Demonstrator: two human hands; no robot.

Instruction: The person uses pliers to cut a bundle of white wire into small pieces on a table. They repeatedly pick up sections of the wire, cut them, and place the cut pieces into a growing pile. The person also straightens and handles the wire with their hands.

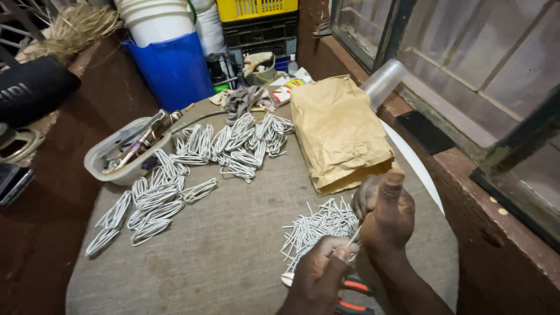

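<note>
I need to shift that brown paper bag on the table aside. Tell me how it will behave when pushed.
The brown paper bag lies flat and creased, so it probably slides rather than rolls or tips. Its bulge suggests contents, so it may feel weighty and sag if lifted by one edge. The cloth-covered table may drag on it, and the wire loops beside it could get swept along.

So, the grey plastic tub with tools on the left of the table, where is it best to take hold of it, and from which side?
Grip the grey tub at its near rim, coming from the right and above. That rim shows bare and faces the open table, whereas the far end is crowded with tool handles sticking out, and wire loops lie against its lower right.
</note>
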